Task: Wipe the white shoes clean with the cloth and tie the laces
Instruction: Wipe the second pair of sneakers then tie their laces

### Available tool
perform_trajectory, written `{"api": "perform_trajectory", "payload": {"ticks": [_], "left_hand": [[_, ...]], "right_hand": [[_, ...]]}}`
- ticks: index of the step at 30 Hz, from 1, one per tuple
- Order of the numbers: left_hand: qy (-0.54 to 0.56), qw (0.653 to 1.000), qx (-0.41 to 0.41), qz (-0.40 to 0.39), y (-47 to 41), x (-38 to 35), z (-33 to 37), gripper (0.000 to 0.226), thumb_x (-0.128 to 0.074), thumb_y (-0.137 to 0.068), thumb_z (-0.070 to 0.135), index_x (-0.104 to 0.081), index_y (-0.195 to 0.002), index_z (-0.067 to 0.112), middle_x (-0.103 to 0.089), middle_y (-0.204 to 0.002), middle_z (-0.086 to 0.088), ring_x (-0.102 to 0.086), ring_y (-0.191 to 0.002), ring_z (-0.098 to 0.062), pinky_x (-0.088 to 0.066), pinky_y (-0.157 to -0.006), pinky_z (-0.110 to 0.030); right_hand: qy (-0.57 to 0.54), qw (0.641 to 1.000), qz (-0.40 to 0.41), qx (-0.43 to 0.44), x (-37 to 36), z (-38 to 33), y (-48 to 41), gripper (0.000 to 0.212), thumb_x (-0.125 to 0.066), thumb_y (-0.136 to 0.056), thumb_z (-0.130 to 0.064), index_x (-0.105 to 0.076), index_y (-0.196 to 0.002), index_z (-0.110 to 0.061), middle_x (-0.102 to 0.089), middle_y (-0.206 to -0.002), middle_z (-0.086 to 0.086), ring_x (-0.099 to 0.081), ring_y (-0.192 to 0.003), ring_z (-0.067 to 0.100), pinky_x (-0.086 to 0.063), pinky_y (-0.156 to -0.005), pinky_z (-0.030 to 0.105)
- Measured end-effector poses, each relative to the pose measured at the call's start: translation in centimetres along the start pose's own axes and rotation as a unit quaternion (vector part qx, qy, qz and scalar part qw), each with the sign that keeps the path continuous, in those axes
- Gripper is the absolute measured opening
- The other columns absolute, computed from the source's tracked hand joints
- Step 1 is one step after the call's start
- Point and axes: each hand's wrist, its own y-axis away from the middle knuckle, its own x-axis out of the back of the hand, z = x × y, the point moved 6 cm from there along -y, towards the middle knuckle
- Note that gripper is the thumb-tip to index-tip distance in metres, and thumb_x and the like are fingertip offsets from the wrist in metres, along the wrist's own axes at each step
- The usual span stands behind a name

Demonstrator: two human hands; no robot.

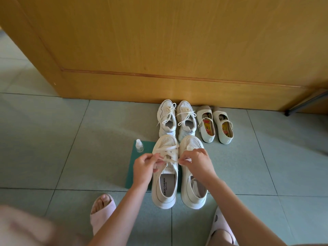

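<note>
Two white lace-up shoes stand side by side on a green cloth (130,176) on the floor, toes pointing away from me. Over the left shoe (165,189), my left hand (144,168) pinches one end of its white lace (169,149) and my right hand (196,161) pinches the other end, both pulled taut across the tongue. The right shoe (193,190) lies partly under my right wrist, and its laces are hidden. A small clear bottle (139,145) stands on the cloth's far left corner.
Another pair of white sneakers (176,118) with tied laces and a pair of strapped flat shoes (214,124) stand against the wooden door (168,50). My feet in pink slippers (102,212) rest on the tiled floor near me.
</note>
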Motion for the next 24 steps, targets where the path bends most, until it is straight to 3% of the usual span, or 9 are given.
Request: {"api": "perform_trajectory", "payload": {"ticks": [3,6,8,10,14,16,19,21,24], "left_hand": [[-0.065,0.997,0.025,0.032,0.3,0.9,-1.1,0.012,-0.061,-0.090,0.012,-0.064,-0.085,0.001,-0.071,-0.072,-0.008,-0.064,-0.050,-0.006,-0.046,-0.041,-0.018],[-0.187,0.981,-0.002,0.041,0.6,1.0,-1.3,0.016,-0.058,-0.092,0.016,-0.061,-0.083,0.002,-0.067,-0.066,-0.004,-0.056,-0.043,-0.008,-0.047,-0.041,-0.022],[-0.275,0.958,-0.056,0.061,0.7,1.2,-0.4,0.020,-0.063,-0.089,0.026,-0.056,-0.086,0.008,-0.064,-0.067,-0.002,-0.057,-0.051,-0.013,-0.049,-0.049,-0.027],[-0.324,0.933,-0.140,0.075,0.9,1.2,1.1,0.026,-0.069,-0.084,0.028,-0.048,-0.091,0.014,-0.059,-0.072,0.001,-0.056,-0.061,-0.014,-0.044,-0.054,-0.021],[-0.416,0.847,-0.325,-0.056,1.9,-1.2,2.6,0.030,-0.064,-0.082,0.034,-0.058,-0.105,0.015,-0.056,-0.098,0.010,-0.049,-0.091,-0.005,-0.041,-0.084,-0.020],[-0.442,0.833,-0.319,-0.095,2.1,-1.6,2.2,0.030,-0.063,-0.086,0.034,-0.059,-0.110,0.018,-0.057,-0.104,0.013,-0.043,-0.094,-0.001,-0.036,-0.090,-0.020],[-0.434,0.845,-0.293,-0.107,1.4,-0.8,1.2,0.027,-0.064,-0.086,0.033,-0.060,-0.109,0.019,-0.058,-0.097,0.015,-0.050,-0.090,-0.001,-0.041,-0.089,-0.022],[-0.434,0.849,-0.271,-0.134,1.1,-0.7,0.8,0.021,-0.063,-0.086,0.033,-0.062,-0.102,0.019,-0.059,-0.092,0.014,-0.055,-0.087,-0.003,-0.047,-0.083,-0.023],[-0.450,0.842,-0.267,-0.132,0.6,-0.8,1.0,0.021,-0.055,-0.093,0.032,-0.063,-0.094,0.012,-0.052,-0.088,0.010,-0.052,-0.076,-0.006,-0.040,-0.069,-0.020]], "right_hand": [[0.082,0.996,0.001,0.030,0.7,0.5,0.5,0.008,-0.062,-0.087,-0.029,-0.069,-0.084,-0.028,-0.069,-0.089,-0.014,-0.052,-0.090,0.007,-0.020,-0.087,0.020],[0.127,0.991,-0.007,0.051,0.5,-0.2,0.7,0.010,-0.058,-0.089,-0.030,-0.068,-0.086,-0.028,-0.068,-0.090,-0.014,-0.052,-0.095,0.007,-0.015,-0.083,0.020],[0.133,0.989,-0.015,0.058,-0.1,-0.6,0.8,0.010,-0.058,-0.090,-0.032,-0.068,-0.089,-0.028,-0.068,-0.091,-0.014,-0.050,-0.097,0.007,-0.014,-0.082,0.021],[0.109,0.992,-0.025,0.058,-0.5,-0.9,1.1,0.012,-0.059,-0.089,-0.035,-0.068,-0.095,-0.029,-0.068,-0.092,-0.015,-0.049,-0.098,0.007,-0.014,-0.081,0.023],[0.061,0.997,-0.020,0.039,-0.6,-0.8,1.6,0.017,-0.059,-0.090,-0.038,-0.068,-0.098,-0.027,-0.068,-0.091,-0.013,-0.050,-0.096,0.008,-0.020,-0.090,0.026],[0.041,0.999,-0.021,0.029,-0.4,-0.6,1.6,0.015,-0.059,-0.090,-0.033,-0.069,-0.097,-0.024,-0.065,-0.091,-0.011,-0.047,-0.092,0.008,-0.026,-0.097,0.027],[0.032,0.999,-0.012,0.029,0.2,-0.7,1.7,0.017,-0.057,-0.092,-0.029,-0.069,-0.100,-0.021,-0.058,-0.090,-0.009,-0.039,-0.087,0.004,-0.031,-0.092,0.023],[0.035,0.999,-0.014,0.033,0.2,-0.8,1.7,0.017,-0.058,-0.091,-0.030,-0.069,-0.100,-0.020,-0.058,-0.092,-0.008,-0.040,-0.088,0.005,-0.033,-0.090,0.023],[0.072,0.996,-0.028,0.040,-0.1,-0.7,1.6,0.017,-0.060,-0.089,-0.031,-0.070,-0.097,-0.020,-0.058,-0.095,-0.009,-0.036,-0.093,0.006,-0.036,-0.094,0.027]]}}
